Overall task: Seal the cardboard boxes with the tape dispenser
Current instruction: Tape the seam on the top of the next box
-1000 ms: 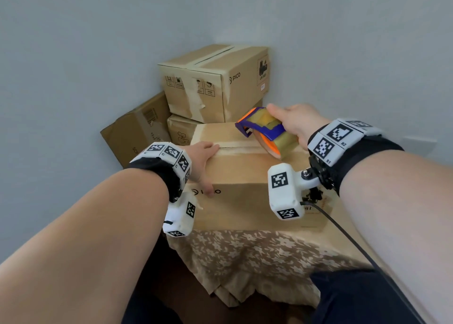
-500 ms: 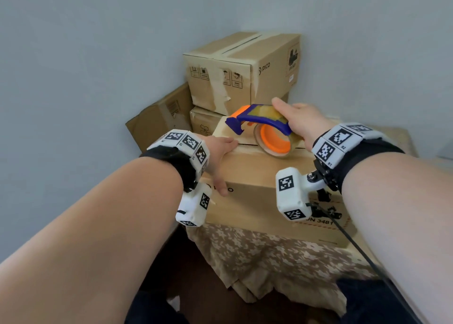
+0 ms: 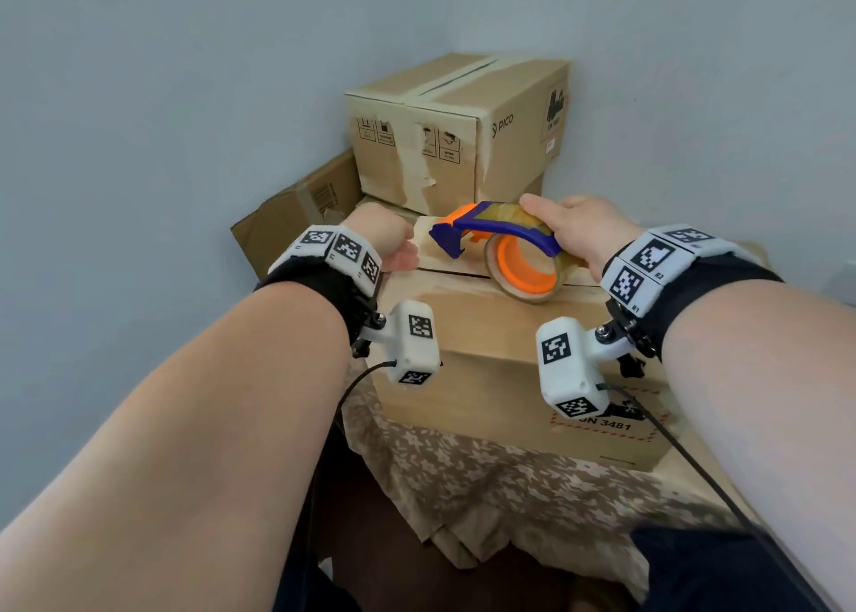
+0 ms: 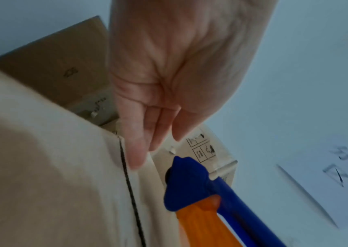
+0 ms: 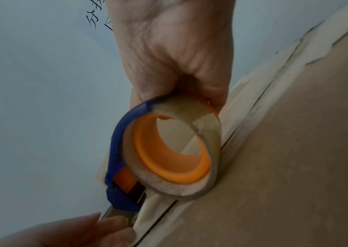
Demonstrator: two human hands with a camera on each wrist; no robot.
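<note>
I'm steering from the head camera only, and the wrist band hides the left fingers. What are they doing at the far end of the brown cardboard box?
Observer: The left hand's fingers lie straight, with their tips on the brown cardboard box top, beside its dark centre seam.
Operator: Is any tape pulled out yet?
Observer: In the right wrist view, a short shiny tape strip runs from the head of the blue and orange tape dispenser to those fingers. I cannot confirm a pinch.
Operator: Is the roll on the seam?
Observer: The clear tape roll rests its rim on the box right along the seam, and the right hand's grip curls over its top.
</note>
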